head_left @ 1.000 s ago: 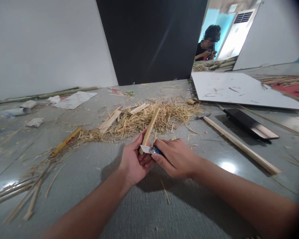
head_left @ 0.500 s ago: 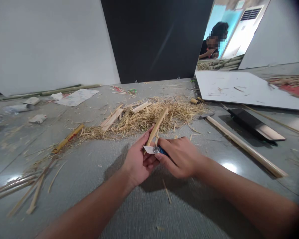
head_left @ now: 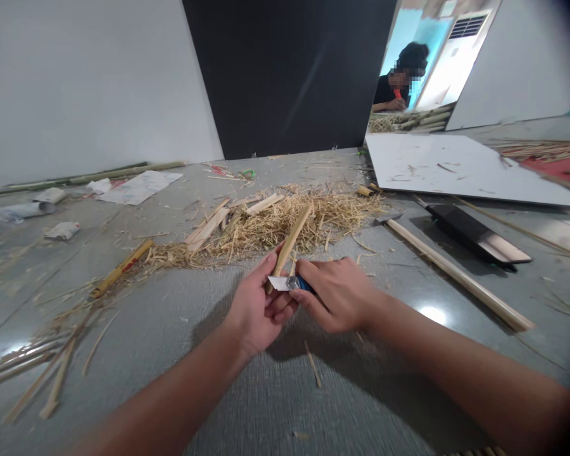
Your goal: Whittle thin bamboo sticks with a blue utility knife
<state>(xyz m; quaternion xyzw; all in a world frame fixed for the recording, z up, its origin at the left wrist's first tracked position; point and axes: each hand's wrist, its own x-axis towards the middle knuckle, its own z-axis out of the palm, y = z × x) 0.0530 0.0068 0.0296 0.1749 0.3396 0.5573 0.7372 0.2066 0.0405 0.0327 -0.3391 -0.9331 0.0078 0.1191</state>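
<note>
Low over the grey floor, my left hand (head_left: 259, 304) is closed around the lower end of a pale bamboo strip (head_left: 293, 239), which slants up and to the right. My right hand (head_left: 337, 294) grips a utility knife (head_left: 304, 284) with a blue handle. Its wide blade (head_left: 278, 283) lies across the strip's lower part, beside my left fingers. The strip's bottom end is mostly hidden by the blade and fingers. Just beyond my hands spreads a heap of thin shavings (head_left: 261, 228), with a few flat split pieces (head_left: 208, 229) on its left.
A wooden-handled tool (head_left: 460, 272) and a dark flat object (head_left: 477, 234) lie at the right. A yellow stick (head_left: 123, 269) lies at the left. Behind are a white board (head_left: 456, 168), a black panel (head_left: 289, 76) and a person (head_left: 401, 79) in the far doorway.
The whole view has shifted slightly, so things appear a little further left. Both hands keep their grips, with the blade still at the strip's lower part. The far person's hand and head have moved.
</note>
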